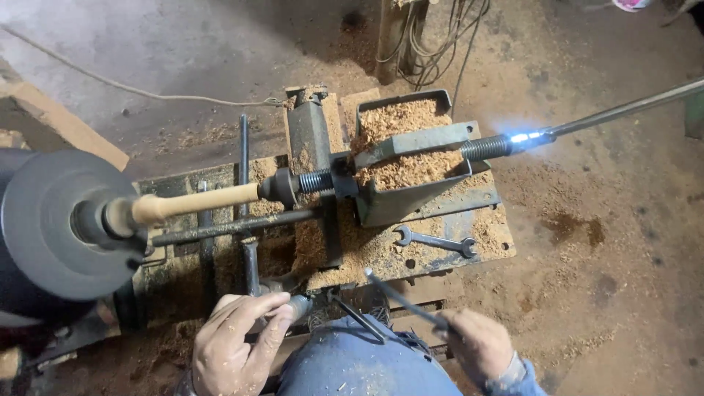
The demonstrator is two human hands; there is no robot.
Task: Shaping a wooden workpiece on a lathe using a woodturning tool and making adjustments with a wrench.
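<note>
A pale wooden rod (196,202) is mounted on a lathe between a dark round faceplate (55,224) at left and a threaded tailstock centre (308,181). My left hand (236,345) grips a short metal handle (297,306) at the lathe's near edge. Held up to the right of my blue-clad knee (352,363), my right hand (480,345) is closed on a thin dark metal tool (403,299) whose tip points up-left toward the bench. The long tool rest bar (235,226) runs just below the rod.
A double open-ended spanner (434,240) lies on the sawdust-covered bench (484,242). An open metal box (403,147) full of wood shavings sits behind it. A long steel rod (623,110) extends right, with a bright glint. Cables (433,44) hang at the back; sawdust covers the floor.
</note>
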